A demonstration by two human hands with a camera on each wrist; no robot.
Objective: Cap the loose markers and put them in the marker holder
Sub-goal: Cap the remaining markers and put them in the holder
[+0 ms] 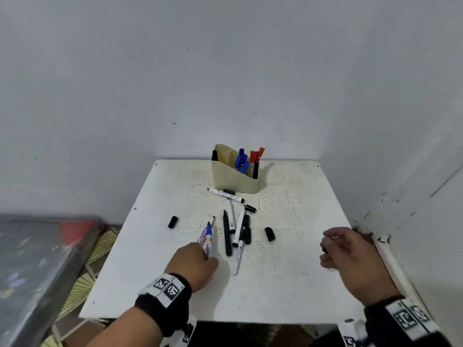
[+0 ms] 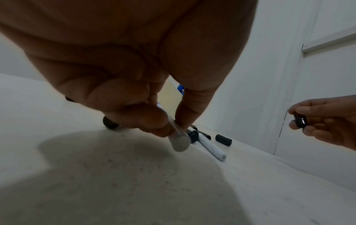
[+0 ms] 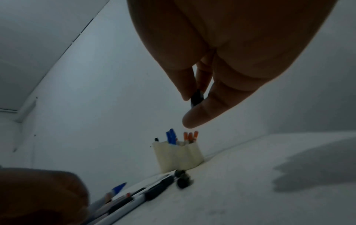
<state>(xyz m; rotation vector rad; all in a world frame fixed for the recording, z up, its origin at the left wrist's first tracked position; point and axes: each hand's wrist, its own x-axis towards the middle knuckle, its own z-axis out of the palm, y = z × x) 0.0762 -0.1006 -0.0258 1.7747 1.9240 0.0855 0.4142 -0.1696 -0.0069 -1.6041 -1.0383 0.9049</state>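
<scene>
A beige marker holder stands at the table's far edge with blue, red and black capped markers in it. Several uncapped markers lie in a loose pile in front of it. My left hand pinches the rear end of a white marker with blue print, whose tip points toward the holder; its butt end is just off the table. My right hand hovers to the right and pinches a small black cap between thumb and fingers.
Loose black caps lie on the white table: one at the left, one at the right, one near the pile's top. Walls close in behind and to the right. A grey covered object sits low at left.
</scene>
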